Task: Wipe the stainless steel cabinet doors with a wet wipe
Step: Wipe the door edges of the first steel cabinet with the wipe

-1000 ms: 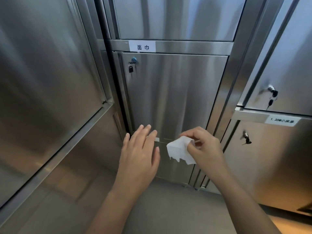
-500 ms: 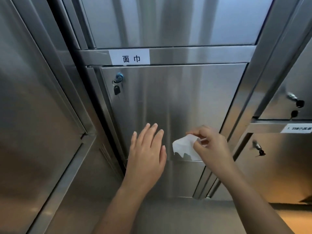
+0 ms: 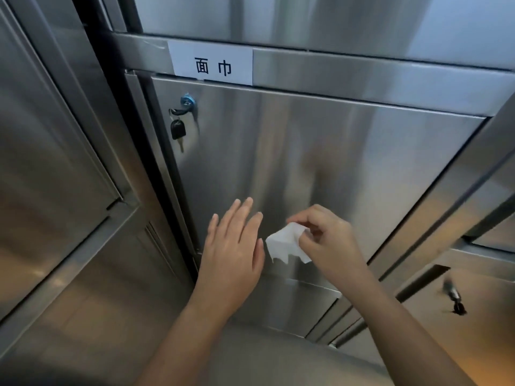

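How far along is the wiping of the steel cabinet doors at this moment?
Done: nothing certain; the middle door shows no clear wet trail. In hand: the right hand pinches the wet wipe near this door's lower part; whether it touches cannot be told. The left hand is open beside it. Left: apparently this whole door, plus the left door and the lower right door.

a brushed stainless steel cabinet door (image 3: 334, 151) fills the middle of the view, shut, its surface showing soft vertical reflections; a left door (image 3: 50, 162) beside it is also shut; a small white wet wipe (image 3: 285, 245), crumpled with a ragged lower edge, hangs before the middle door's lower part, pinched at its top by the right hand (image 3: 331, 240)
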The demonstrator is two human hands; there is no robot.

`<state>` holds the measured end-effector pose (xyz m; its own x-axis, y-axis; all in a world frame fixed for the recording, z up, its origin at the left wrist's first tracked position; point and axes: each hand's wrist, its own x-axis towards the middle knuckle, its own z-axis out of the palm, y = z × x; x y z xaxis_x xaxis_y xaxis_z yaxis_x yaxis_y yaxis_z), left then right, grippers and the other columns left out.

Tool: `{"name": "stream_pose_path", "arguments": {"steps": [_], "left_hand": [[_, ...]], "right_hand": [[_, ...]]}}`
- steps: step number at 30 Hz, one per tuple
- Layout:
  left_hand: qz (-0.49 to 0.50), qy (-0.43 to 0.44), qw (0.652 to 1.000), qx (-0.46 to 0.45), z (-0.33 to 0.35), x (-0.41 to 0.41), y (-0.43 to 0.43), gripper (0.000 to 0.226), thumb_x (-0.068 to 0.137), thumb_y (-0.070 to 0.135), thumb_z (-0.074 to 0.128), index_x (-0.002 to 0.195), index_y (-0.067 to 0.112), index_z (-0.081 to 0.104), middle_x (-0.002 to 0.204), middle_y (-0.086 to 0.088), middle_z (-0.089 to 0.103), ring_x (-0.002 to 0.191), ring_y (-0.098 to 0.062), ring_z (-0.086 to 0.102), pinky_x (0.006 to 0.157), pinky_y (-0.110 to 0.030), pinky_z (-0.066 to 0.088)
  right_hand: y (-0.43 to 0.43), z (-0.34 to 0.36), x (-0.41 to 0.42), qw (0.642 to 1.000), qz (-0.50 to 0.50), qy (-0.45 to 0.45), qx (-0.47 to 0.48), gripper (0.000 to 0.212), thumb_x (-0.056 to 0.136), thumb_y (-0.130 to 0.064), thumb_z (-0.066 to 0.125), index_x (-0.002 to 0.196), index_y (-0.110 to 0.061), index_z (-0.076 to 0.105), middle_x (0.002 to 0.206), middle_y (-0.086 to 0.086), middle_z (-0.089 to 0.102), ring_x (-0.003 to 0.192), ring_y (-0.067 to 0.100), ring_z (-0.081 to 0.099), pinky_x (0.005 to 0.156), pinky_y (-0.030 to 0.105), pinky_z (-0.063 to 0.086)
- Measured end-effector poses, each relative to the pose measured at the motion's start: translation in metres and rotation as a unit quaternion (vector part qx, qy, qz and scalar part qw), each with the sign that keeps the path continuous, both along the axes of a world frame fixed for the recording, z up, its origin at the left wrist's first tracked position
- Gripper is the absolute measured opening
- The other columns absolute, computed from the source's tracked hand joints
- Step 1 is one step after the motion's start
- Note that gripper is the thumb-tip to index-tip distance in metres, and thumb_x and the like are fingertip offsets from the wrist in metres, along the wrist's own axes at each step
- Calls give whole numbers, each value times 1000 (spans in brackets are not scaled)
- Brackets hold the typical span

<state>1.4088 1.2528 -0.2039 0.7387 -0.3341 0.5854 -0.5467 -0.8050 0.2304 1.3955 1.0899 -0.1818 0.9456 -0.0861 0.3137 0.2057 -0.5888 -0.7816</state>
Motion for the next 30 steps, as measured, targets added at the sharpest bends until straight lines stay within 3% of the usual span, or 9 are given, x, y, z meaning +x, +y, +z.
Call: {"name": "stream_pose_path", "arguments": {"steps": [10, 25, 30], "left_hand": [[13, -57, 998, 9, -94, 31, 8, 43, 87, 19, 41, 119, 0, 61, 134, -17, 52, 126, -34, 46, 99, -56, 36], [14, -140, 990, -3, -329, 87, 44, 44, 87, 20, 39, 121, 1, 59, 135, -17, 50, 130, -35, 38, 102, -57, 25], [32, -190, 980, -40, -409, 111, 50, 44, 88, 19, 39, 123, -1, 57, 137, -17, 48, 131, -33, 36, 104, -54, 24]], "right_hand": [[2, -94, 25, 999, 22, -30, -16, 30, 74, 10, 56, 83, -15, 70, 77, -18, 57, 76, 0, 54, 66, 7, 37], [52, -327, 61, 994, 35, -100, -21, 20, 77, 3, 61, 81, -15, 68, 79, -14, 58, 77, 2, 55, 66, 8, 38], [50, -404, 81, 988, 27, -152, -27, 30, 77, 6, 57, 79, -23, 62, 82, -10, 60, 79, 5, 54, 67, 11, 40]]}}
